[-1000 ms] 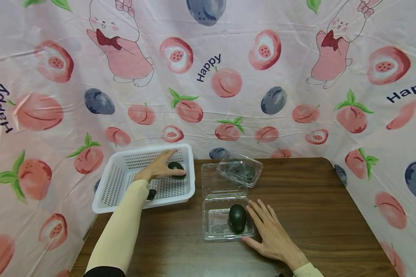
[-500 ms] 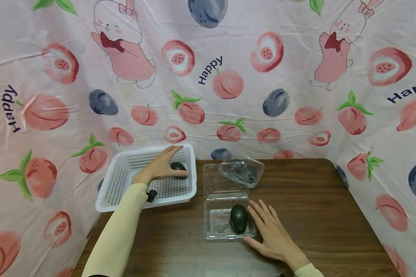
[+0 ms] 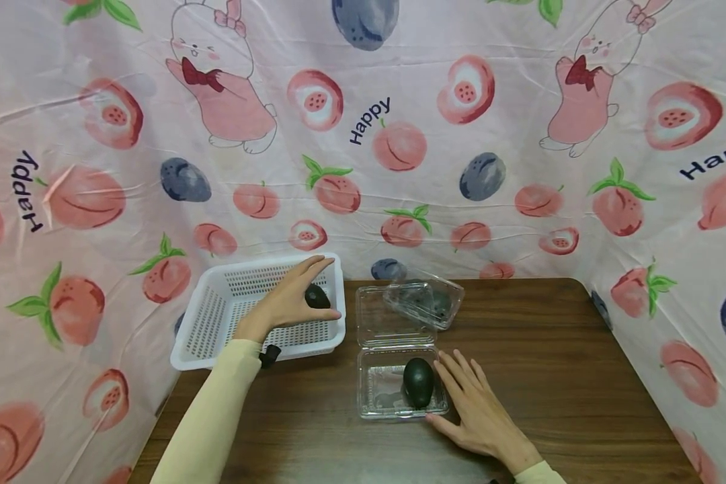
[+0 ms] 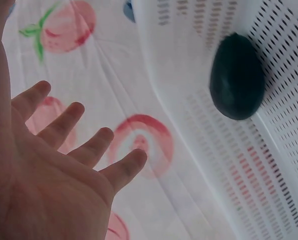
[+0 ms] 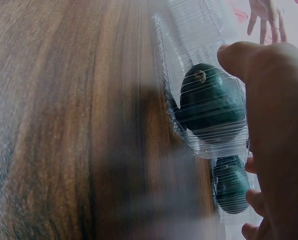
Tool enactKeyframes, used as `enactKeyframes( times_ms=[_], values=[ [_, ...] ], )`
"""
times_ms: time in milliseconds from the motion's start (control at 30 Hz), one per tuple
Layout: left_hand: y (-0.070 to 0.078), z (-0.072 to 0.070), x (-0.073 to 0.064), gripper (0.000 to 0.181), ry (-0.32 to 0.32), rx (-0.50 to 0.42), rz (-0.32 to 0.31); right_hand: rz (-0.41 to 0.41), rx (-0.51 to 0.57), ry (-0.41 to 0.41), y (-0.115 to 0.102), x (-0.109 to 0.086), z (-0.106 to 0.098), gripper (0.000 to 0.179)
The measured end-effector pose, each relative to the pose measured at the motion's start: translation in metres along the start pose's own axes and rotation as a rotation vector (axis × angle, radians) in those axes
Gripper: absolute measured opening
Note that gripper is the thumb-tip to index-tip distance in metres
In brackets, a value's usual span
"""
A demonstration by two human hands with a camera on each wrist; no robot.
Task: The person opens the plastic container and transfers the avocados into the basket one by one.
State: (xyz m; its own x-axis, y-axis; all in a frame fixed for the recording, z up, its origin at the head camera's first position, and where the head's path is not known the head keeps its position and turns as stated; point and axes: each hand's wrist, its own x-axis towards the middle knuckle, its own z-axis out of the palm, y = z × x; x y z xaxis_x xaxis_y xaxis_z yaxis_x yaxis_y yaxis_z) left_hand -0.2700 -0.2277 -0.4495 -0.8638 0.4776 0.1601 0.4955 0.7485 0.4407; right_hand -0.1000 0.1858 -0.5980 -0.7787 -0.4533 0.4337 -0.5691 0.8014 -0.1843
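Note:
My left hand (image 3: 287,299) hovers over the white perforated plastic basket (image 3: 218,323), thumb and fingers spread apart. Below it a dark green avocado (image 3: 317,296) lies in the basket, partly covered by the hand in the head view. The left wrist view shows this avocado (image 4: 237,76) apart from the stretched fingers (image 4: 126,170). A clear hinged clamshell box (image 3: 378,383) lies with its lid (image 3: 393,319) folded back. In its base is another avocado (image 3: 419,383). My right hand (image 3: 478,413) rests flat beside the box, its fingertips and thumb at the right rim.
Behind the open lid sits a second clear box (image 3: 450,299), closed, with a dark avocado (image 5: 231,185) inside. The brown wooden table (image 3: 538,356) ends at a fruit-printed cloth (image 3: 399,202) behind. The basket stands at the table's back left.
My left hand has shifted slightly right over the basket, and more of its avocado shows between thumb and fingers. The head view has drifted slightly. My right hand stays by the box.

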Motion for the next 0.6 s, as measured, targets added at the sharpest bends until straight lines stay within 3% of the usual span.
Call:
enactKeyframes(
  times_ms=[600],
  values=[
    [0.054, 0.014, -0.005, 0.115, -0.044, 0.029, 0.186, -0.005, -0.014, 0.002, -0.001, 0.0, 0.001, 0.098]
  ],
)
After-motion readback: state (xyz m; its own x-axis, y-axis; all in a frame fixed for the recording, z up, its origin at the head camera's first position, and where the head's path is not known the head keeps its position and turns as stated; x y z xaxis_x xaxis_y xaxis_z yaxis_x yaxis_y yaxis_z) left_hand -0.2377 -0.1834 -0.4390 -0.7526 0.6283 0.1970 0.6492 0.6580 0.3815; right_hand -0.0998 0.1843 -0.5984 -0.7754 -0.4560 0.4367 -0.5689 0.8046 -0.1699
